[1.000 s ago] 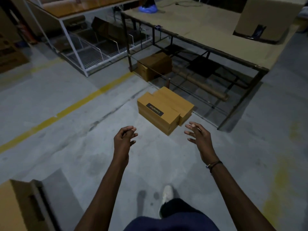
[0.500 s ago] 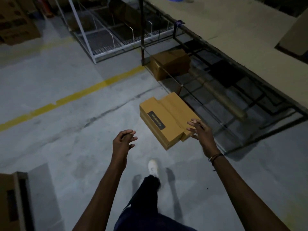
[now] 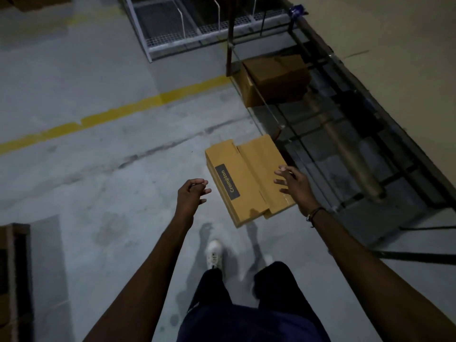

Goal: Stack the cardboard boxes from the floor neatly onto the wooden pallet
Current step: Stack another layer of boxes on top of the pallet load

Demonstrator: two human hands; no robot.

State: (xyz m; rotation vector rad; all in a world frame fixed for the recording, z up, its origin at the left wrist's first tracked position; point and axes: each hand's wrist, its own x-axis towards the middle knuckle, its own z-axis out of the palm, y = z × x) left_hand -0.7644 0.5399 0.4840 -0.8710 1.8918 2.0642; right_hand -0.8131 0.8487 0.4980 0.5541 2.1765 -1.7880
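Fingers [image 3: 280,173] spread over cardboard boxes [image 3: 244,178] (floor), left hand [image 3: 191,196] beside

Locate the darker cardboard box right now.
In the head view, the darker cardboard box sits upper right on the floor under the table frame, beyond the stacked yellow boxes.

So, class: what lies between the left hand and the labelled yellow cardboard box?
Only bare grey concrete floor separates the left hand from the cardboard box, shown in the head view.
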